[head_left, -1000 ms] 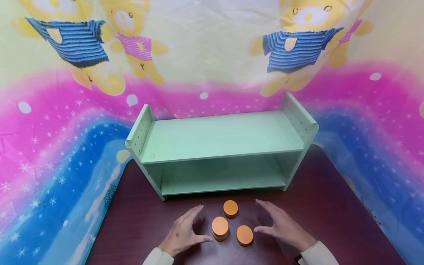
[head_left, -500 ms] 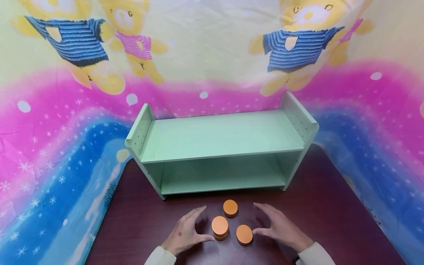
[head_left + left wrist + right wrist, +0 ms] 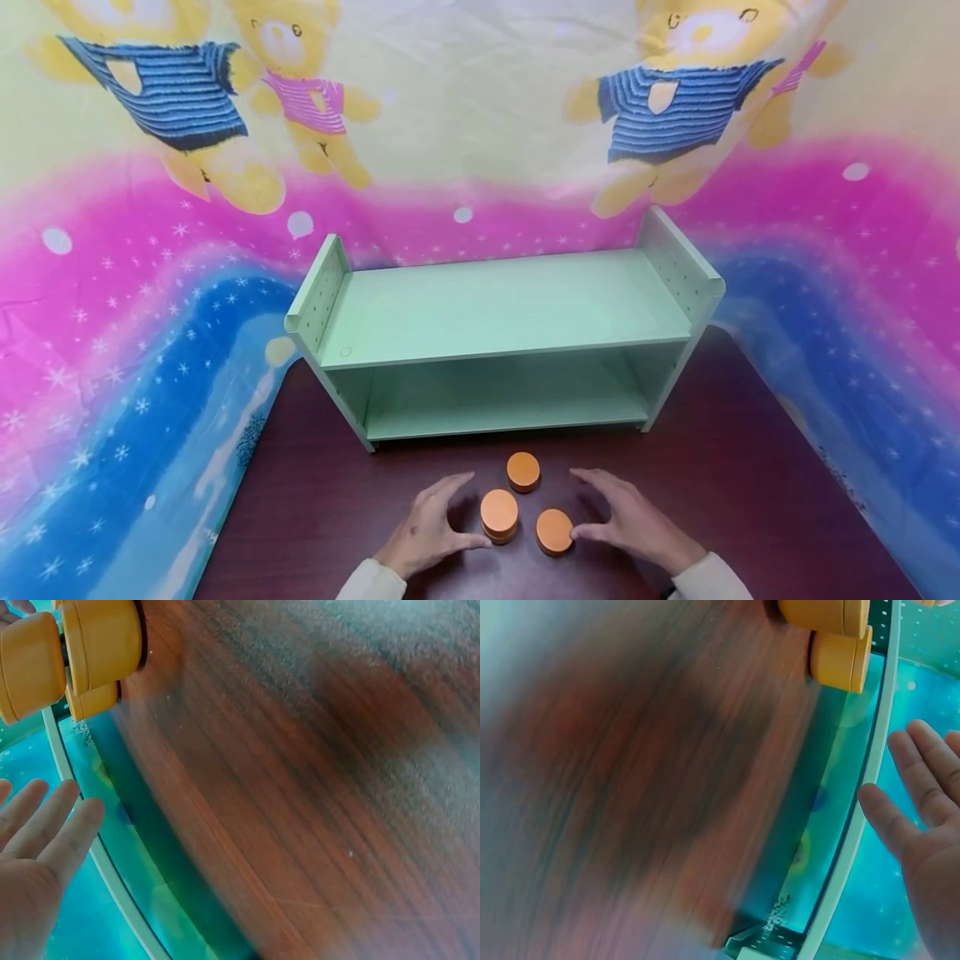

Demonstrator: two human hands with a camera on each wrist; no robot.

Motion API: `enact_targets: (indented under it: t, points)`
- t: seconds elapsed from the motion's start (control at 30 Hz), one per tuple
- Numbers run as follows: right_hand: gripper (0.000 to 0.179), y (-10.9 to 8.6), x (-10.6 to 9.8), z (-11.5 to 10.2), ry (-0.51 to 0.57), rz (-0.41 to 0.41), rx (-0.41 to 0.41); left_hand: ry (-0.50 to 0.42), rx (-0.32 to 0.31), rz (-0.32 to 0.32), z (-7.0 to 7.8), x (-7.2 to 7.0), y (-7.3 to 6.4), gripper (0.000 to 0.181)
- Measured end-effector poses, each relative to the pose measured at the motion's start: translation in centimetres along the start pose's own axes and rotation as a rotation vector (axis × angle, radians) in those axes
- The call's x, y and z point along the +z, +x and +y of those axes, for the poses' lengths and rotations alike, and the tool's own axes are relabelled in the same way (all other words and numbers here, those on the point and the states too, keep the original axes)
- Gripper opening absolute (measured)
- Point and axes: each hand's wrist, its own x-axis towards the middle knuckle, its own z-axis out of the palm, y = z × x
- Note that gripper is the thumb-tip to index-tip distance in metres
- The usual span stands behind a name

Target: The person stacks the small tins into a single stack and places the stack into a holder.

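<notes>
Nearest, left hand (image 3: 429, 529) and right hand (image 3: 637, 521) facing each other low over the table (image 3: 300, 500), fingers loosely spread, grasping nothing. Between them, taller left jar (image 3: 499, 510), orange, just beside the left thumb; right jar (image 3: 554, 530) at the right thumb, contact impossible to tell. Slightly farther, back jar (image 3: 522, 469), apart from both. Likely risks: taller left jar tipping from a thumb pushing too high; back jar slipping out ahead if pressed inward unevenly, or jars knocking together. Beyond, green shelf (image 3: 510, 308), then bear-printed cloth (image 3: 480, 108), both well apart from the hands.
</notes>
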Motion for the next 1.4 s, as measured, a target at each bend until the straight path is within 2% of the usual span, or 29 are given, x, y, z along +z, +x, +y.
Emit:
enact_targets:
  t: [0.3,0.6,0.83,1.07,1.23,1.4]
  points:
    - [0.079,0.0,0.5,0.5,0.029,-0.017,-0.034,-0.089,-0.040,-0.038,-0.3,0.8,0.2,0.087]
    - [0.079,0.1,0.9,0.5,0.084,-0.087,-0.017,-0.152,-0.072,-0.071,-0.4,1.4,0.3,0.085]
    - [0.079,0.2,1.4,0.6,0.140,-0.146,-0.002,-0.173,-0.094,-0.080,-0.6,2.0,0.3,0.084]
    - [0.079,0.2,1.9,1.0,0.186,-0.155,-0.014,-0.178,-0.126,-0.067,-0.6,2.7,0.2,0.084]
    - [0.077,0.1,2.2,1.2,0.191,-0.148,-0.026,-0.304,-0.145,-0.077,-0.7,3.1,0.3,0.082]
    - [0.074,0.1,2.5,1.3,0.149,-0.135,-0.063,-0.442,-0.157,-0.076,-0.9,3.4,0.3,0.080]
